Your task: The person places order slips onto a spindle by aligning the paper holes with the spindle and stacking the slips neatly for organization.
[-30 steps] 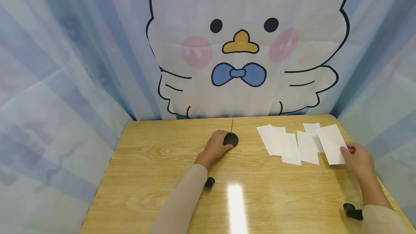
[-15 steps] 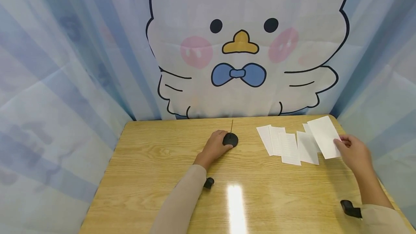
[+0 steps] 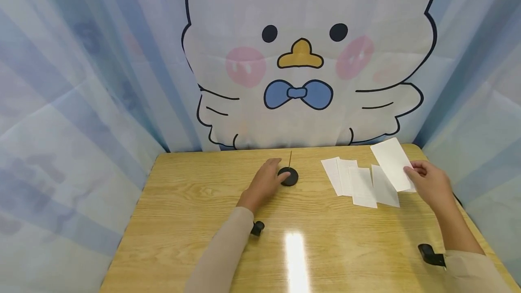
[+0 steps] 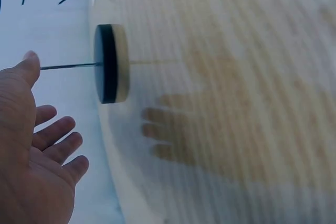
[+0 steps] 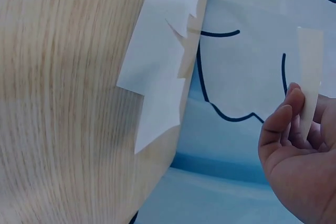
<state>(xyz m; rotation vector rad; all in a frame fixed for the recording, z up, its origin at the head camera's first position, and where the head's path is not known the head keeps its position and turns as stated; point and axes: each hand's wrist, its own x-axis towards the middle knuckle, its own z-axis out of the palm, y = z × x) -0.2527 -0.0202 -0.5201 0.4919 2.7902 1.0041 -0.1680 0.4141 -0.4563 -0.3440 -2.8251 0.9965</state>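
Note:
A bill spike [image 3: 290,177] stands near the back of the table, a thin upright rod on a round black base. My left hand [image 3: 263,182] is just left of it, fingers loose and nothing held; in the left wrist view the thumb overlaps the end of the rod [image 4: 68,67]. At the right, my right hand [image 3: 432,186] pinches a white paper slip [image 3: 390,162] between thumb and fingers, raised over other slips. Those white slips [image 3: 363,188] lie in an overlapping row on the table, some with faint print. The right wrist view shows the held slip [image 5: 311,66] nearly edge-on.
The wooden table [image 3: 183,238] ends at a curtain [image 3: 301,125] with a cartoon bird. More curtain hangs at both sides. Black wrist cameras [image 3: 431,255] stick out beside the forearms. A bright glare streak lies on the tabletop in front.
My right hand has carried the paper slip up and to the left over the other slips. My left hand has let go of the spike's base and drawn back slightly left.

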